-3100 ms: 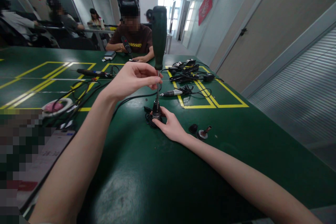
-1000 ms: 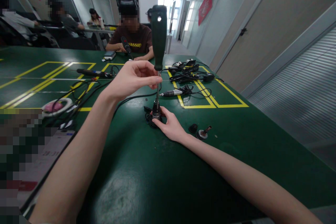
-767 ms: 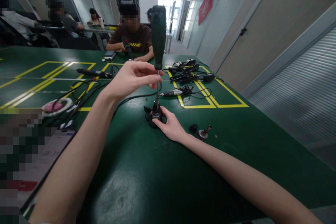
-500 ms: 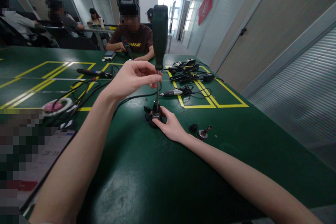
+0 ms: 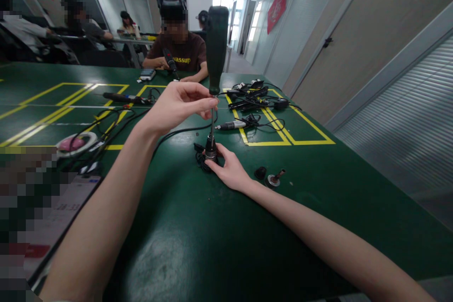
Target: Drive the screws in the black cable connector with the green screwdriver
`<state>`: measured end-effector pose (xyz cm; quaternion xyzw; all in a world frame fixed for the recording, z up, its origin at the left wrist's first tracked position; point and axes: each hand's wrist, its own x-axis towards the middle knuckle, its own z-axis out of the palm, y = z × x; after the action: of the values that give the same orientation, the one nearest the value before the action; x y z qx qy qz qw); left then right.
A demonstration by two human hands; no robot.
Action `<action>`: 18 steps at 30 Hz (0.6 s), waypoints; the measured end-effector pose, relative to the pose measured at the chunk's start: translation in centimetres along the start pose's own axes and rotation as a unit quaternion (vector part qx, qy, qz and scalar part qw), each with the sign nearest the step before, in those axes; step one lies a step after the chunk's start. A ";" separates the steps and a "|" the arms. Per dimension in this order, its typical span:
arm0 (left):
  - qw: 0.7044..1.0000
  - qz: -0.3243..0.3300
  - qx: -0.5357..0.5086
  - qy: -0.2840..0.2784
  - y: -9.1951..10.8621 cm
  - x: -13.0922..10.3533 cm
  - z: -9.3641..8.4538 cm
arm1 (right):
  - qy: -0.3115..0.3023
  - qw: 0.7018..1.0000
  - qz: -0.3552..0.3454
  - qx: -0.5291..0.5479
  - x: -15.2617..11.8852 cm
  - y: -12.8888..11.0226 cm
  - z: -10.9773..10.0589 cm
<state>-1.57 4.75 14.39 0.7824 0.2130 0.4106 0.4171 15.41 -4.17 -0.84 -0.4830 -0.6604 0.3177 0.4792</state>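
A screwdriver (image 5: 217, 49) with a thick dark handle stands nearly upright, its thin metal shaft pointing down. Just below the handle, my left hand (image 5: 182, 105) pinches the shaft between thumb and fingers. The tip goes into the top of a small black and metal cylindrical part (image 5: 211, 150), where it is hidden. My right hand (image 5: 231, 170) is closed around this part's lower end and steadies it on the table. Behind the part lies a coiled black cable (image 5: 200, 160). To the right of my right hand rest a black cap (image 5: 261, 172) and a round metal piece with a stem (image 5: 274, 180).
A soldering-iron-like tool (image 5: 231, 125) and a heap of black cables (image 5: 253, 96) lie farther back on the green table (image 5: 198, 245). At left are a white tape roll (image 5: 77, 144) and a clipboard (image 5: 67, 207). Opposite sits a person (image 5: 180, 52) holding a power tool.
The screwdriver's handle has turned a little and leans very slightly more to the right. Both hands keep their places.
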 end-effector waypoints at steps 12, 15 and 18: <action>1.000 0.000 0.003 0.011 0.2 -0.1 0.1 | 0.000 1.000 0.004 0.000 0.0 0.1 0.0; 1.000 -0.001 0.007 0.017 0.1 -0.1 0.0 | -0.001 1.000 0.003 0.003 0.0 0.1 0.0; 1.000 -0.001 0.011 0.017 -0.1 -0.1 0.0 | -0.002 1.000 0.002 0.006 0.0 0.1 0.0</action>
<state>-1.60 4.72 14.30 0.7797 0.2256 0.4209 0.4050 15.44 -4.13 -0.93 -0.4809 -0.6587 0.3232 0.4800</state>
